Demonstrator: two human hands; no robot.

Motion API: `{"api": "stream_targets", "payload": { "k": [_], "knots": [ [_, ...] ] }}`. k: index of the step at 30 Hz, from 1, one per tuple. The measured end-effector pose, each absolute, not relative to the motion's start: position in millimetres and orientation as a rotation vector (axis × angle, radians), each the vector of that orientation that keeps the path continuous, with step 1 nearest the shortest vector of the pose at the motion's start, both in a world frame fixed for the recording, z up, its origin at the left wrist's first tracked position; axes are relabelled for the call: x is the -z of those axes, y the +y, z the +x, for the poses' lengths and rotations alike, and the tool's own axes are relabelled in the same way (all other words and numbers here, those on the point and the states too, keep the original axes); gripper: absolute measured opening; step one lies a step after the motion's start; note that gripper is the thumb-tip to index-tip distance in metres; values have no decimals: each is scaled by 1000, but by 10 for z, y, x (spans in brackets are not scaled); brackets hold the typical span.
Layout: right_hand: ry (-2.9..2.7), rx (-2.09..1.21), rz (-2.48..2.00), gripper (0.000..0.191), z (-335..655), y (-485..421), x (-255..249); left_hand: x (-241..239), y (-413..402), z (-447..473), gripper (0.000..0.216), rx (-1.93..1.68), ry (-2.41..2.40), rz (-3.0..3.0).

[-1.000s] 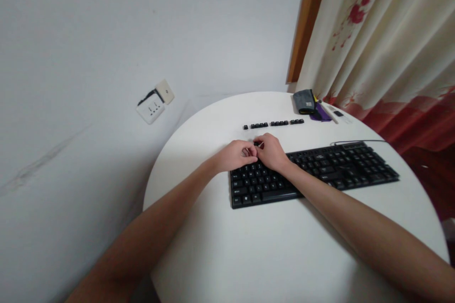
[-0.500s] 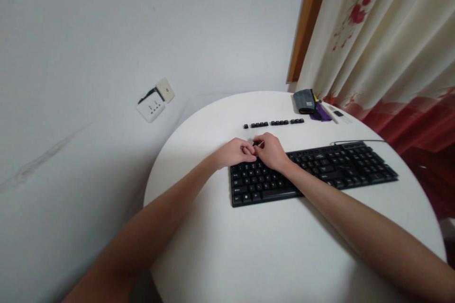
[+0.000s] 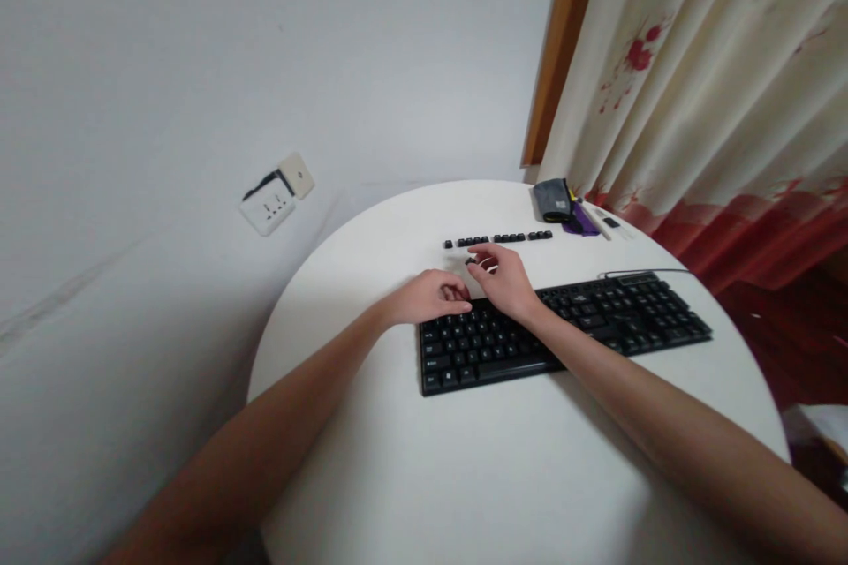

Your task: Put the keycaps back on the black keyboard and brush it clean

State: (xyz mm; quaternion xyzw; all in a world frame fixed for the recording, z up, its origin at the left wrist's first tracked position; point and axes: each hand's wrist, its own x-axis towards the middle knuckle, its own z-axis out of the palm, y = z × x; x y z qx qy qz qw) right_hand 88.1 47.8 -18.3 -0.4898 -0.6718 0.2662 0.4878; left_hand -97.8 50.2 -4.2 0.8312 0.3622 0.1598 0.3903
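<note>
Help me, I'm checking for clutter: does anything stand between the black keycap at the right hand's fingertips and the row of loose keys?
Only the index finger of the right hand, on the far side of the keycap. Past it, nothing visible stands before the row of loose keys.

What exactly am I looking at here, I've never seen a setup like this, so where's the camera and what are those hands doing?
There's no machine here, just a person's two bare hands. One camera, worn on the person's head, looks forward and down, so the arms reach in from below.

On the round-edged white table lies a long black plastic keyboard. Beyond it is a gapped row of small black keycaps, and further right a folded dark grey pouch-like item.

The bare right hand appears to pinch one small black keycap between thumb and fingers. The bare left hand is at the keyboard's far left corner, fingers loosely curled, with nothing visibly held.
</note>
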Motion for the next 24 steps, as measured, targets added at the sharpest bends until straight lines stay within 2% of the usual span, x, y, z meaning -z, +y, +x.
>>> {"api": "stream_targets", "payload": {
  "k": [4,13,18,24],
  "knots": [
    [-1715,-698,-1124,15,1022,404,162,56,512,-965,29,-441,961,2151],
    [-1921,-812,-1092,12,1113,255,180,87,534,-975,32,-475,980,2105],
    [-2016,-874,-1049,10,1143,226,156,82,536,-998,27,-516,942,1959],
    [-2060,-791,-1023,4,1152,240,213,41,524,-986,24,-513,926,1907]
  ]
}}
